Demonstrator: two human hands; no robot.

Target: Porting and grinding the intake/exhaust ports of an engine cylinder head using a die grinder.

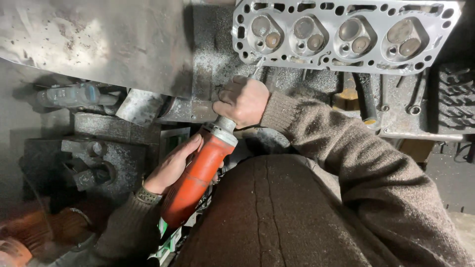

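Note:
I hold an orange-red straight grinder (198,178) with both hands. My left hand (170,165) wraps the orange body low down. My right hand (243,101) grips the grey metal neck near the front. The thin tip (258,65) reaches the lower edge of a grey aluminium cylinder head (346,34), which lies face up at the top right with several combustion chambers and valves showing. Both my sleeves are brown knit.
A big dull metal plate (99,39) fills the top left. Dusty cast blocks and clamps (94,163) sit at the left, a grey cylindrical tool (69,95) above them. Spanners and a black handle (366,99) lie under the head. A black ribbed part (452,96) is at the right.

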